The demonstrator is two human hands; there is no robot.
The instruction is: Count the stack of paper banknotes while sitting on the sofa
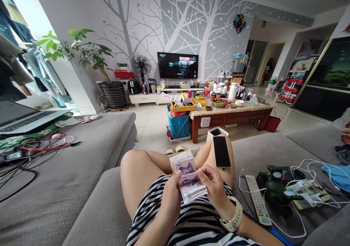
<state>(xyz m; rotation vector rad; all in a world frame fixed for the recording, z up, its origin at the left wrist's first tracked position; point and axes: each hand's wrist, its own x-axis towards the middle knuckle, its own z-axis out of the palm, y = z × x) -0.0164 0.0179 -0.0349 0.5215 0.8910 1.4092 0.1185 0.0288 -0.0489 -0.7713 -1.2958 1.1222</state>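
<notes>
Both hands hold a stack of purple banknotes (186, 165) above my lap, several of them marked with a 5. My left hand (172, 191) grips the stack from the left, its thumb lying on the front notes. With thumb and bent fingers, my right hand (212, 184) pinches the right edge of a note that is bent across the middle of the stack. The lower notes fan out towards me. A dark-screened phone (221, 152) rests on my right thigh, just beyond my right hand. A cream watch (232, 215) is on my right wrist.
On the sofa to my right lie a remote control (258, 200), a power strip (310, 195) and white cables. A laptop (24, 120) and tangled cords (41, 147) lie on the left. Ahead stands a cluttered coffee table (232, 111), with slippers (174, 150) on the floor before it.
</notes>
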